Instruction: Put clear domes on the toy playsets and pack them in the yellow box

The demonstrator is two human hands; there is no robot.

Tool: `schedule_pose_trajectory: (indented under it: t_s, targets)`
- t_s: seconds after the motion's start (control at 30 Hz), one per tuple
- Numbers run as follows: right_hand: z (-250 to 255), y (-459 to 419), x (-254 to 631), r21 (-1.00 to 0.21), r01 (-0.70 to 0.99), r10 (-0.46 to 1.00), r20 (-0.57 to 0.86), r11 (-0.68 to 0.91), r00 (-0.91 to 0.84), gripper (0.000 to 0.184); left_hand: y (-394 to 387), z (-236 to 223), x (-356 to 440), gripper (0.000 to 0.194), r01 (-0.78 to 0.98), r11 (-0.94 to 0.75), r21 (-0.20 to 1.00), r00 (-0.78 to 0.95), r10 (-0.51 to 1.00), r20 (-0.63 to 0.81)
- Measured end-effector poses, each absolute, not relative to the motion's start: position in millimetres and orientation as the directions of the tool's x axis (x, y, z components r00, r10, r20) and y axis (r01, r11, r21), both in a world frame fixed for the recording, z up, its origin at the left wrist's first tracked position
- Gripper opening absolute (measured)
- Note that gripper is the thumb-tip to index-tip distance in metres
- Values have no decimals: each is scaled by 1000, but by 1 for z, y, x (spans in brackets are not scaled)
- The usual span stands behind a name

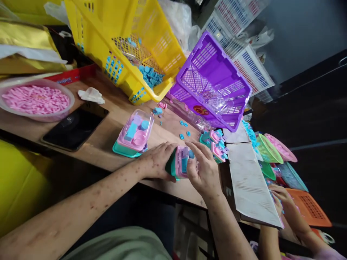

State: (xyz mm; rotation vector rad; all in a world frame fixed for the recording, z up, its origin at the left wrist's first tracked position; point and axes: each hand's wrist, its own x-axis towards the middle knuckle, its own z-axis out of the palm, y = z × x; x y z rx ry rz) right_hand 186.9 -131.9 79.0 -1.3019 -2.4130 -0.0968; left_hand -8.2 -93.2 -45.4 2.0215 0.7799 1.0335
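My left hand (158, 160) is closed around the left side of a small plastic toy box (179, 167), with a teal base and a pink tray carrying blue pieces. On the right, my right hand (204, 166) has its bent fingers and thumb on the box's top and right side, hiding part of it. To the left of my hands stands a similar toy box (132, 133) with a clear lid. Small blue pieces (183, 123) lie on the wooden table (168, 139) beyond my hands. More pink and teal toy sets (214, 141) stand to the right.
A yellow basket (166, 86) with blue pieces and a purple basket (237, 122) with clear plastic parts stand behind. A bowl (50, 116) of pink pieces, a phone (77, 126) and crumpled tissue (91, 95) lie left. Beyond the cardboard (252, 180) are another person's hands (282, 198).
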Motion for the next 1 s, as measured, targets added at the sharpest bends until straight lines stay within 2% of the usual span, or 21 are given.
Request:
schedule_pose_trajectory:
  t_s: [0.33, 0.67, 1.0]
  targets:
    - [86, -132, 184, -118, 837, 808, 361, 534, -465, 53, -94, -42, -8, 119, 219, -566, 795, 507, 762, 403]
    - [93, -128, 181, -81, 798, 770, 336, 598, -543, 50, -93, -43, -8, 109, 207, -579, 789, 523, 747, 410]
    - [86, -124, 186, -177, 825, 833, 266, 537, -485, 46, -96, -40, -7, 113, 205, -566, 798, 507, 759, 408]
